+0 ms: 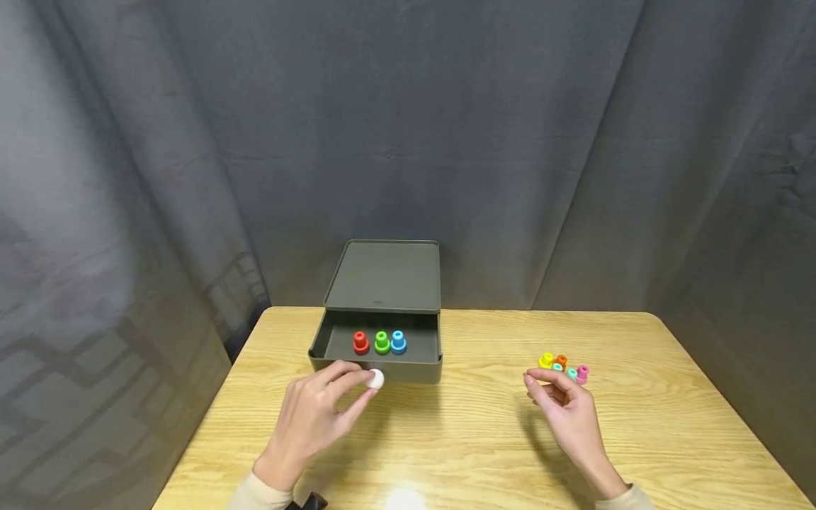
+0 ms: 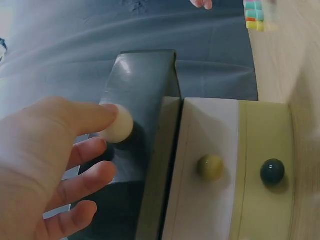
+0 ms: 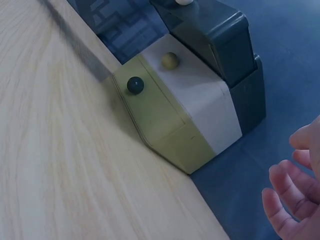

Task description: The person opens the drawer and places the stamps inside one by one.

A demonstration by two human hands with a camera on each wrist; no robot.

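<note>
A person sits or stands at a pale wooden table [image 1: 478,432], both bare hands raised over it, with a small chest [image 1: 392,276] on the table's far side. The chest's dark top drawer [image 1: 411,372] is pulled out, and inside it a red peg [image 1: 360,343], a green peg [image 1: 382,344] and a blue peg [image 1: 398,343] stand upright in a row. The left hand [image 1: 319,407] is at the front of this drawer, thumb and forefinger closed about its round white knob [image 1: 376,380], the other fingers spread loosely beside it; how firmly they grip is hard to judge. The right hand [image 1: 570,418] holds nothing visible: its thumb and forefinger tips are close together, the other fingers loosely curled. Just beyond it on the table, five more pegs cluster: a yellow peg [image 1: 546,360], an orange peg [image 1: 562,360], a pink peg [image 1: 583,373] and two mint pegs [image 1: 571,374]. Below the open drawer, the wrist views show two shut drawers, one with an olive knob [image 2: 210,167], one with a dark knob [image 2: 272,172]. The step in hand appears to be working the top drawer by its knob, whether outward or inward cannot be told. Moving it would call for a level, gentle slide, since the upright pegs could topple.
</note>
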